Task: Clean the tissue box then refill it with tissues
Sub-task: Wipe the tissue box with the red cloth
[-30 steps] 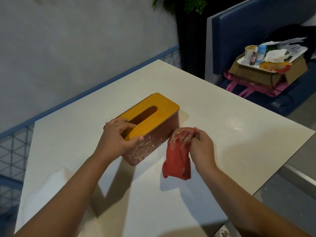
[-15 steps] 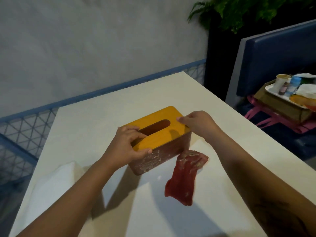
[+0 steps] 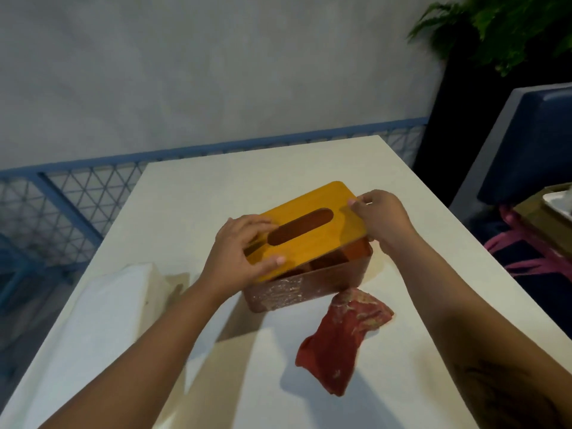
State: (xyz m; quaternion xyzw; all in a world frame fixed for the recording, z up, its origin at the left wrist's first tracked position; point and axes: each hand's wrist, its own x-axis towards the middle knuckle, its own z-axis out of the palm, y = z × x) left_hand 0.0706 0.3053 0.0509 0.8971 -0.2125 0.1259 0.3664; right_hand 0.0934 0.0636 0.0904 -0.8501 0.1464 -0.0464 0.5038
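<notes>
A dark red tissue box (image 3: 312, 287) with a smeared front wall stands mid-table. Its yellow wooden lid (image 3: 312, 236), with an oval slot, sits raised and tilted off the box, so a gap shows the inside along the front. My left hand (image 3: 238, 258) grips the lid's near left end. My right hand (image 3: 380, 216) pinches the lid's far right corner. A crumpled red cloth (image 3: 337, 339) lies on the table just in front of the box, touched by neither hand. A white stack of tissues (image 3: 102, 323) lies at the left.
The white table (image 3: 278, 168) ends close on the right and at the far side. A blue mesh railing (image 3: 62, 205) runs behind and to the left. A blue padded seat (image 3: 532, 144) and a plant (image 3: 507, 29) stand at the right.
My right hand dropped the red cloth onto the table and took the lid's right corner. Both hands have since lifted the lid off the box.
</notes>
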